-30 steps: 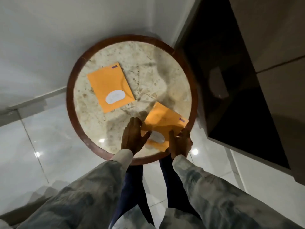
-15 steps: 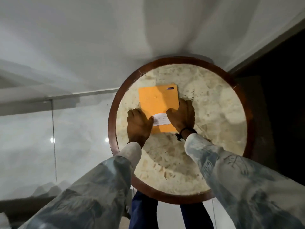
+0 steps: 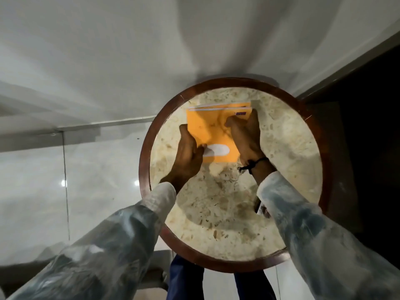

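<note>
Two orange notebooks (image 3: 213, 128) lie stacked on a round marble table (image 3: 227, 208), toward its far side; white page edges show along the far end and a white oval label sits on the top cover. My left hand (image 3: 187, 152) holds the stack's left edge, thumb on the label. My right hand (image 3: 245, 137) holds the right edge with its thumb on the cover. A black cord circles the right wrist.
The table has a dark wooden rim (image 3: 144, 169) and stands against a white wall (image 3: 129, 61). A dark cabinet (image 3: 363, 126) rises close on the right. Glossy pale floor tiles (image 3: 65, 180) lie to the left. My legs stand at the table's near edge.
One second ago the notebooks lay apart, one under my hands at the near edge. Now they are stacked at the far side, and both hands have moved up along the stack's sides.
</note>
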Tool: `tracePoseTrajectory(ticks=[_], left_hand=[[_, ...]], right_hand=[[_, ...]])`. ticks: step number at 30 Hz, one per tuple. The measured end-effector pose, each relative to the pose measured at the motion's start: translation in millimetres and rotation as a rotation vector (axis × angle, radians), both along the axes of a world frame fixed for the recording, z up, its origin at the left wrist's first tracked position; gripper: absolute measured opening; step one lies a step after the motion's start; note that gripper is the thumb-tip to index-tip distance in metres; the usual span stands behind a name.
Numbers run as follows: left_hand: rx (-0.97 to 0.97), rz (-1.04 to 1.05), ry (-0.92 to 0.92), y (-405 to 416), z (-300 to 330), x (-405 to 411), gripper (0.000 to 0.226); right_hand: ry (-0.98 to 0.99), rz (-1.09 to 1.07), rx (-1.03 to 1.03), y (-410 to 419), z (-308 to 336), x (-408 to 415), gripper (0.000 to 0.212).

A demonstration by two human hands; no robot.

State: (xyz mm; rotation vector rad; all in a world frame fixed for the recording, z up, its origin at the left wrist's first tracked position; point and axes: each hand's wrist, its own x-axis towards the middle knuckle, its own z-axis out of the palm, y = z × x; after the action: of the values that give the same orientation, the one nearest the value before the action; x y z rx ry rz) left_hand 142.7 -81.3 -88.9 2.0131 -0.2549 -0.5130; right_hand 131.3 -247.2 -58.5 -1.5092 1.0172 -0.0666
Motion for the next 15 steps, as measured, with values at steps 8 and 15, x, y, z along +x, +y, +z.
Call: tracePoseTrajectory(ticks=[8,15], left_hand=[[0.040,0.128,-0.191,2,-24,-42,0.040],[0.057,0.189,-0.052,-1,-17,-26,0.052]], right_hand=[[-0.304,0.034,-0.300,44,-12,-64,0.041],[-0.105,0.163,-0.382,17,-16,-39,0.047]])
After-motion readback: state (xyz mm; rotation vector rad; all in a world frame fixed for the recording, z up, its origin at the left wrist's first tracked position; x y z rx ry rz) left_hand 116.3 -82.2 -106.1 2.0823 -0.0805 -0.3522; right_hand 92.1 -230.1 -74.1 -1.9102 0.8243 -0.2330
